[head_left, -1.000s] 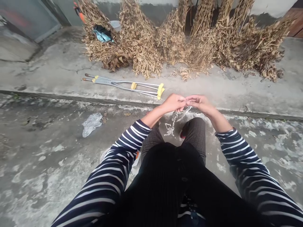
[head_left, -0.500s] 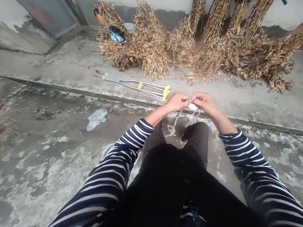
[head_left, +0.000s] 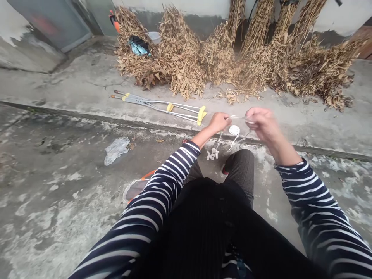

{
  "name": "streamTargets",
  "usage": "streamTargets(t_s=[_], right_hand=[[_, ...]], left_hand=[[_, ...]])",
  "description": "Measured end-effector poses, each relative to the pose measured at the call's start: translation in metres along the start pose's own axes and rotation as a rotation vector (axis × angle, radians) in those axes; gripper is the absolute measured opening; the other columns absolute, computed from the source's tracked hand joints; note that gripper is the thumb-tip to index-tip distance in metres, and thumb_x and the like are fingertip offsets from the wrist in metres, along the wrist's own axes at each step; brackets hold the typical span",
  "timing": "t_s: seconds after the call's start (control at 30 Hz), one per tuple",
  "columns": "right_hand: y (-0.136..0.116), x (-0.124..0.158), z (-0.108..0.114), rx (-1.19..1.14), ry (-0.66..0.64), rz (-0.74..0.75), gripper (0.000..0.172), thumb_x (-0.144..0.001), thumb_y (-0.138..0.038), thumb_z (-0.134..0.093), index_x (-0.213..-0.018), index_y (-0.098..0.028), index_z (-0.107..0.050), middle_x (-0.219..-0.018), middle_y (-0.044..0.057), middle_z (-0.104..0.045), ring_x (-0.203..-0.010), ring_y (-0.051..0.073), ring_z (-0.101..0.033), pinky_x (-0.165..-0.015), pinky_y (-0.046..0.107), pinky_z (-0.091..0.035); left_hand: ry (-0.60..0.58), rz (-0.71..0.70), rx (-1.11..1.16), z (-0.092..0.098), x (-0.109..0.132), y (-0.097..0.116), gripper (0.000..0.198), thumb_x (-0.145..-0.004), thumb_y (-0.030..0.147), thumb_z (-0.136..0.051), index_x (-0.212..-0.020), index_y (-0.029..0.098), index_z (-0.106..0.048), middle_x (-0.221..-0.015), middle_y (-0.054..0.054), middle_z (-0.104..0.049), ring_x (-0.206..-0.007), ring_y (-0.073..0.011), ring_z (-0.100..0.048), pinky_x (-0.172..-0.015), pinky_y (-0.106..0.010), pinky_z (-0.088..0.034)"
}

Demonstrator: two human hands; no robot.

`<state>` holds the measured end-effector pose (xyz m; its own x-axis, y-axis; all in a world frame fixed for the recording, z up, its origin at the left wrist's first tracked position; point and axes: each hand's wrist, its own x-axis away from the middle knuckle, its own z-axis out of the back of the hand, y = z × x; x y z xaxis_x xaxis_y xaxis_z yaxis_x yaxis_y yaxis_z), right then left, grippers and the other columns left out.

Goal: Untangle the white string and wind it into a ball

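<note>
The left hand (head_left: 220, 122) and blurry right hand (head_left: 261, 122) both pinch a white string (head_left: 240, 117), likely so it pulls straight between them, near a white roll (head_left: 234, 130).

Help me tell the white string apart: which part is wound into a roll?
The round roll, pictured below the gap between left hand and right hand; the tangle is loose, the held strand drawn out.

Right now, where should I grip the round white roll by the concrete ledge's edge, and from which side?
Probably pinch the round white roll by opposite sides of its rim, coming down from above: its broad face seems turned upward and its rim is uncovered. Stay clear of the thin white strand trailing from its near side.
</note>
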<state>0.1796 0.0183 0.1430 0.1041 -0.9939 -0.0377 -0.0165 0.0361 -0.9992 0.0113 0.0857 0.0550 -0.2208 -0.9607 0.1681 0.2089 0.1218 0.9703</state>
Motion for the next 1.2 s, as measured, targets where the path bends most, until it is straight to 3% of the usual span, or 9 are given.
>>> streamTargets(t_s=[0.1,0.17,0.23,0.43,0.5,0.6,0.73,1.0,1.2], right_hand=[[-0.024,-0.006,0.015,0.054,0.050,0.150,0.019,-0.072,-0.011,-0.075,-0.061,-0.020,-0.061,-0.052,-0.004,-0.042,-0.046,0.006,-0.034,-0.046,0.021,-0.026],[-0.034,-0.010,0.022,0.119,0.046,0.212,0.019,-0.072,-0.012,-0.076,-0.061,-0.020,-0.063,-0.052,-0.004,-0.043,-0.046,0.006,-0.036,-0.045,0.022,-0.025],[-0.035,-0.014,0.024,0.150,0.022,0.211,0.020,-0.070,-0.016,-0.078,-0.058,-0.020,-0.063,-0.049,-0.004,-0.043,-0.044,0.006,-0.033,-0.043,0.023,-0.021],[-0.017,-0.018,0.011,0.209,0.017,0.146,0.017,-0.068,-0.021,-0.081,-0.059,-0.018,-0.066,-0.047,-0.004,-0.049,-0.043,0.006,-0.034,-0.042,0.022,-0.024],[-0.014,-0.018,0.009,0.256,0.023,0.149,0.016,-0.067,-0.019,-0.081,-0.059,-0.018,-0.067,-0.050,-0.003,-0.056,-0.046,0.006,-0.039,-0.045,0.023,-0.031],[-0.014,-0.018,0.009,0.306,0.025,0.178,0.017,-0.067,-0.018,-0.084,-0.061,-0.018,-0.069,-0.056,-0.002,-0.063,-0.051,0.008,-0.047,-0.051,0.023,-0.038],[-0.021,-0.015,0.009,0.378,-0.002,0.217,0.020,-0.068,-0.014,-0.088,-0.062,-0.019,-0.069,-0.061,-0.001,-0.067,-0.059,0.011,-0.054,-0.059,0.025,-0.045],[-0.033,-0.018,0.007,0.403,0.048,0.287,0.023,-0.070,-0.008,-0.088,-0.065,-0.016,-0.068,-0.062,-0.002,-0.062,-0.062,0.010,-0.053,-0.062,0.025,-0.041],[-0.026,-0.019,0.009,0.420,0.018,0.263,0.027,-0.068,-0.025,-0.093,-0.060,-0.017,-0.068,-0.059,-0.001,-0.062,-0.059,0.010,-0.051,-0.058,0.025,-0.038]], left_hand=[[-0.020,-0.025,0.030,0.013,-0.004,0.009,0.020,-0.088,0.006,-0.059,-0.070,0.009,-0.066,-0.069,-0.005,-0.068,-0.061,-0.0104,-0.065,-0.050,-0.017,-0.048],[-0.126,-0.057,0.098,0.022,0.000,0.015,0.011,-0.088,0.004,-0.060,-0.083,0.008,-0.069,-0.080,-0.007,-0.072,-0.070,-0.0114,-0.070,-0.052,-0.016,-0.050],[-0.235,-0.079,0.128,0.026,0.010,0.020,0.017,-0.084,0.003,-0.066,-0.099,0.009,-0.071,-0.092,-0.008,-0.075,-0.076,-0.0117,-0.071,-0.054,-0.016,-0.052],[-0.424,-0.150,0.291,0.007,0.049,0.036,0.038,-0.087,0.018,-0.075,-0.124,0.009,-0.067,-0.093,-0.011,-0.077,-0.077,-0.0140,-0.073,-0.068,-0.024,-0.058],[-0.393,-0.183,0.316,0.001,0.054,0.042,0.034,-0.090,0.023,-0.074,-0.119,0.008,-0.068,-0.087,-0.009,-0.077,-0.071,-0.0127,-0.072,-0.067,-0.024,-0.056],[-0.303,-0.201,0.283,-0.001,0.055,0.049,0.017,-0.095,0.024,-0.069,-0.095,0.007,-0.070,-0.076,-0.007,-0.073,-0.059,-0.0093,-0.067,-0.056,-0.020,-0.048],[-0.251,-0.238,0.209,0.001,0.053,0.054,0.023,-0.098,0.026,-0.064,-0.084,0.008,-0.069,-0.078,-0.008,-0.073,-0.061,-0.0087,-0.066,-0.050,-0.017,-0.042],[0.052,-0.435,0.004,-0.001,0.054,0.073,0.013,-0.091,0.012,-0.064,-0.095,0.013,-0.076,-0.095,-0.006,-0.076,-0.088,-0.0127,-0.069,-0.078,-0.022,-0.054],[-0.226,-0.279,0.105,0.007,0.059,0.075,0.016,-0.093,0.011,-0.059,-0.080,0.011,-0.068,-0.064,-0.001,-0.065,-0.055,-0.0070,-0.060,-0.067,-0.024,-0.052]])
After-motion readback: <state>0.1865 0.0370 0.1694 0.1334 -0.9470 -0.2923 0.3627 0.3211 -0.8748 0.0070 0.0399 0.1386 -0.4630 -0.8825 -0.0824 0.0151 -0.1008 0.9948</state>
